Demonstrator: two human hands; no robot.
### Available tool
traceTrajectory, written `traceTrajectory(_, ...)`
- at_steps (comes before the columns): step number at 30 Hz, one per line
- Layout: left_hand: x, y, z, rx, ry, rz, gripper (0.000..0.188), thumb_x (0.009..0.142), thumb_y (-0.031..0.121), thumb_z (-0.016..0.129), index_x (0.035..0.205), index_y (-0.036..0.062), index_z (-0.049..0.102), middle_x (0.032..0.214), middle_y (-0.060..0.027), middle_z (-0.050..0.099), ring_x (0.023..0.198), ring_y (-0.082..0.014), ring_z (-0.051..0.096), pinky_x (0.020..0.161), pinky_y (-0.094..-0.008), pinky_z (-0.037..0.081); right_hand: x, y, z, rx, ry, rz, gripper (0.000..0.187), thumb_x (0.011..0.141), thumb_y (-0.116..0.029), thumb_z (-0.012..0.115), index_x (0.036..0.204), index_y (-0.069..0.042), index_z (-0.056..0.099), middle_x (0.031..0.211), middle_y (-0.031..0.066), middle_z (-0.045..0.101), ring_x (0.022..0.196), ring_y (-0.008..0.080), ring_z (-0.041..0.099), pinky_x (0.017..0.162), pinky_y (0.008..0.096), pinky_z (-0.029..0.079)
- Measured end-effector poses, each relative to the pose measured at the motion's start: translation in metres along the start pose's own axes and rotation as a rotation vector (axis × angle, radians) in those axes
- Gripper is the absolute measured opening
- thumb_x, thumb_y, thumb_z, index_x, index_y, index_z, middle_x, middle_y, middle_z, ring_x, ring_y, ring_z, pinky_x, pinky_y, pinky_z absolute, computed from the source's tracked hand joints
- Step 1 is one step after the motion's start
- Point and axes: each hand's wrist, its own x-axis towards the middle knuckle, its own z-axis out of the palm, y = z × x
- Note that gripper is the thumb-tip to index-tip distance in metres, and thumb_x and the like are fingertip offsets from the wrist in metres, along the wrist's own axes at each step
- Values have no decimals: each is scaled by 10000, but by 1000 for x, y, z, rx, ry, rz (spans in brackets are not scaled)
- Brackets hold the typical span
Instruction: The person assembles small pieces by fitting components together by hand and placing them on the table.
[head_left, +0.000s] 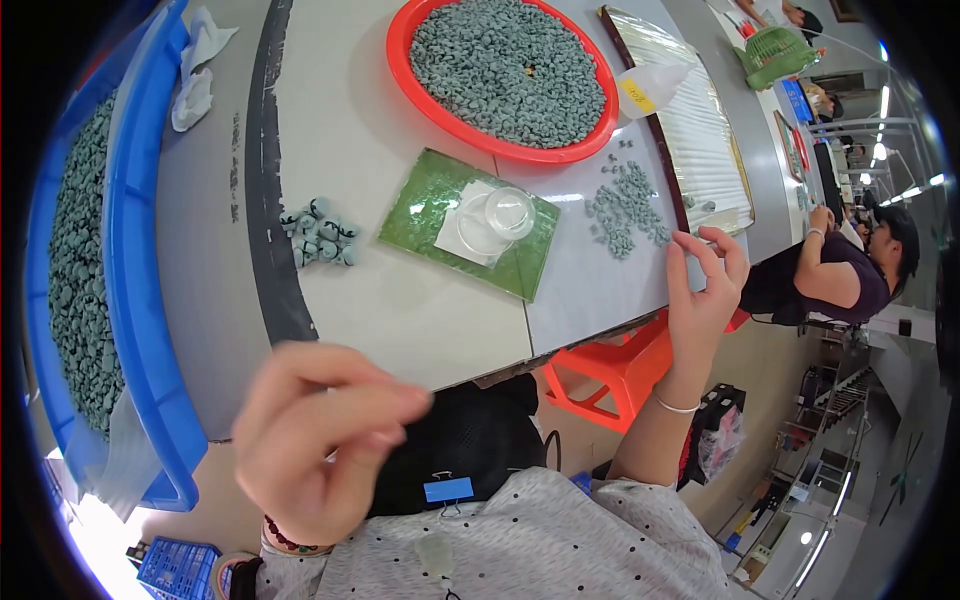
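I see my right hand (705, 285) pinching near the loose pile of small grey-green round pieces (625, 205). My left hand (320, 440) pinches nothing I can see. I think picking one comes next.

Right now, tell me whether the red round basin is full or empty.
Full: the red round basin is heaped nearly to its rim with small grey-green pieces.

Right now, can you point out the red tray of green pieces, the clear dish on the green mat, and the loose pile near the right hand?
Red tray (402, 60): head view, left rim.
Clear dish (510, 212): head view, centre.
Loose pile (625, 205): head view, middle of pieces.
Right hand (705, 285): head view, palm.
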Motion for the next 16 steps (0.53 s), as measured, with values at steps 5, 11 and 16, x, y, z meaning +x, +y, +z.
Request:
traceTrajectory(5,-10,-3,9,-368,-258,-65,72,737,-11,619,782,13,671,658,-72,630,549,-131,528,467,-224,375,2,-2,5,-30,-8,20,133,724,-80,699,853,-53,684,980,53,574,895,205,479,832,326,385)
traceTrajectory(11,-19,-1,13,-512,-331,-212,137,716,-45,612,829,-7,681,746,-85,586,578,-119,501,498,-203,364,0,-19,3,4,131,-19,88,705,-53,689,787,-50,657,959,62,550,834,195,485,765,333,407)
traceTrajectory(16,-17,-5,20,-560,-350,-290,208,782,30,599,979,8,662,868,-117,582,707,-152,525,619,-241,406,-31,-75,-19,627,166,-116,27,750,-75,628,726,-71,639,958,88,516,862,194,514,666,424,451)
